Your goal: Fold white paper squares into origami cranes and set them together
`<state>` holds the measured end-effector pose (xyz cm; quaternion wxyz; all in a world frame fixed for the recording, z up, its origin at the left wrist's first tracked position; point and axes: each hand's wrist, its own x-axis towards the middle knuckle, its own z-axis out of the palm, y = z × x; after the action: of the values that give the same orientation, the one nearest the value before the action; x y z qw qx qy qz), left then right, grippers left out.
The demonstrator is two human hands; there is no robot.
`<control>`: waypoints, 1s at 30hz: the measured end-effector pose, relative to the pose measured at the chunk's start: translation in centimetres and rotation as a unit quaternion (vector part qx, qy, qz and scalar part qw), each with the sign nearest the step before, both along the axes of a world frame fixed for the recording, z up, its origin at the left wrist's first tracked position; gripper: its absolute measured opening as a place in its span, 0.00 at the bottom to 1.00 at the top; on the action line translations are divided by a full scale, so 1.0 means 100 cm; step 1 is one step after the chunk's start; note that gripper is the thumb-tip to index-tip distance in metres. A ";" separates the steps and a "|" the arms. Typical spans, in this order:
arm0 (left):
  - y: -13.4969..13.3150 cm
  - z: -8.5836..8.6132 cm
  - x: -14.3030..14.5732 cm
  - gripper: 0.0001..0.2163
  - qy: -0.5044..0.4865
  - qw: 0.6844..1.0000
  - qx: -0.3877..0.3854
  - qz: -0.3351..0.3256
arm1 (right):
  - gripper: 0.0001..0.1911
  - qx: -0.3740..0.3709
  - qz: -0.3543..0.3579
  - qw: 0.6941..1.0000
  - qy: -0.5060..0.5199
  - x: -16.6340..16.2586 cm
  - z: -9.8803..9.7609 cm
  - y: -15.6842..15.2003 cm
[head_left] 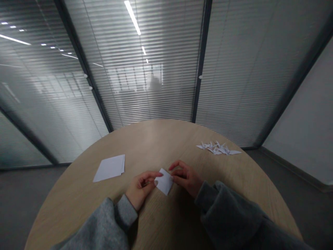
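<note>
Everything was dimly lit; strip-light glare (pixel 133 17) was mirrored across venetian blinds (pixel 169 41); the near tabletop (pixel 161 222) was shadowed.

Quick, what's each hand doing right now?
Left hand: closed on the folded paper, left side.
Right hand: at its right corner; whether it's pinching can't be told.

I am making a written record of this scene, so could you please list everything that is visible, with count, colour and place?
Table: one, light wood, centre
Small folded paper: one, white, between the hands
Paper sheets: stacked, uncountable, white, table's left
Folded paper birds: several, overlapping, white, table's far right
Blinds: several panels, grey, behind table
Frame bars: several, dark, between panels
Wall: one, pale grey, right
Floor: one, dark grey, around table
Sleeves: two, grey, foreground
Hands: two, bare, at the folded paper
</note>
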<state>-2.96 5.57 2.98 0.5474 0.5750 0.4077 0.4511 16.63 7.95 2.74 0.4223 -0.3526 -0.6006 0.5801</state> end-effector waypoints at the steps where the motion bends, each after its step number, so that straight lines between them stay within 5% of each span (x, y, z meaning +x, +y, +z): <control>1: 0.000 0.000 0.000 0.14 -0.003 1.000 -0.003 0.000 | 0.19 0.005 0.000 1.000 -0.001 0.000 0.000 0.000; 10: 0.005 0.000 0.000 0.17 -0.034 0.999 -0.001 0.021 | 0.16 0.060 0.007 0.994 -0.094 -0.001 0.004 -0.001; 30: 0.003 0.002 0.000 0.20 -0.033 0.999 -0.010 0.002 | 0.15 0.082 -0.002 0.990 -0.117 0.001 0.001 0.001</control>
<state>-2.97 5.89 3.19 0.5651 0.5539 0.3952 0.4665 16.71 8.06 2.88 0.3777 -0.3835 -0.6910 0.4824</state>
